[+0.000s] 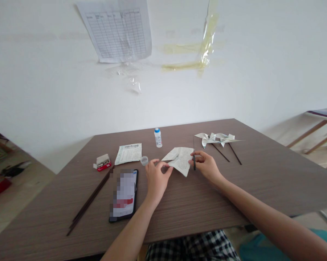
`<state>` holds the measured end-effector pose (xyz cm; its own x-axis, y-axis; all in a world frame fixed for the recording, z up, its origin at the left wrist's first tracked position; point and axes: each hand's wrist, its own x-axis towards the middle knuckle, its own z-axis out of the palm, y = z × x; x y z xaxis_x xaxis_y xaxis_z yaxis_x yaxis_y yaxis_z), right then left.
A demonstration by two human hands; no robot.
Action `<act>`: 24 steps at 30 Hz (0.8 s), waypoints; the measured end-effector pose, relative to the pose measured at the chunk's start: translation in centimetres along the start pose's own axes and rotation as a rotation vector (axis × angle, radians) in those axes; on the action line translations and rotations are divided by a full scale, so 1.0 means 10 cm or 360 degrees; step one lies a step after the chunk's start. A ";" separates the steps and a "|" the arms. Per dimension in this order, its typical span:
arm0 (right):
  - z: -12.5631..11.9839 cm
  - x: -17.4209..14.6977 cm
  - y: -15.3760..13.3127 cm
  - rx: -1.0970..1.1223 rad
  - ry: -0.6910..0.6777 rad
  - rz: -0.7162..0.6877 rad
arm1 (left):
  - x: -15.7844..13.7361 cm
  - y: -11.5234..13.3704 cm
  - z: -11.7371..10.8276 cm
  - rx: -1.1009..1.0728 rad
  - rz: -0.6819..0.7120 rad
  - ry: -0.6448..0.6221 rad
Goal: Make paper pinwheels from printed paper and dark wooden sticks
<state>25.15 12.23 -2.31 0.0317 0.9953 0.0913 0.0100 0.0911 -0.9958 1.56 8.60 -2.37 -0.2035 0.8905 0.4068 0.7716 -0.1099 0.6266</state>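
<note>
White wall ahead, brown table below, and we're watching the sheet, our clock's hub, twelve toward the wall. It's lifted and bent, with what looks like a slit parting it at nine o'clock. Our left hand pinches that corner between thumb and fingertips; our right hand has its fingers curled round the scissors at three, blades pointing toward twelve. Whether those fingertips also grip the sheet, or the blades are parted, we can't tell.

Trouble spots now! Paper this thin could rip along that slit if our two hands pull unevenly. A cut carried too far would leave a flap hanging loose, and a loose pinch would let the sheet swing off line. Blade so near our fingers: one careless turn could nick us, or snag the edge.

Round the dial: bottle past ten, narrow enough to topple if a forearm sweeps out. Cup at nine, just beside our left fingers, easily nudged. Phone at eight, close to that forearm, could get shoved. Pinwheels at two, their light vanes liable to crumple under a straying right elbow.
</note>
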 end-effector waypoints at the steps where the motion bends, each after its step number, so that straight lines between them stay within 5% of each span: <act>1: 0.00 0.00 0.00 0.0006 0.0021 -0.0006 | 0.00 -0.01 0.01 -0.0009 -0.0007 0.0027; 24: 0.09 -0.05 0.07 -0.0081 -0.0020 -0.0116 | 0.06 -0.20 0.20 -0.0422 -0.0172 0.0175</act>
<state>24.21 11.84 -3.03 0.0167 0.9864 0.1634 0.0624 0.1621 -0.9848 1.13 10.29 -4.68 -0.3511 0.8517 0.3891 0.5607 -0.1415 0.8158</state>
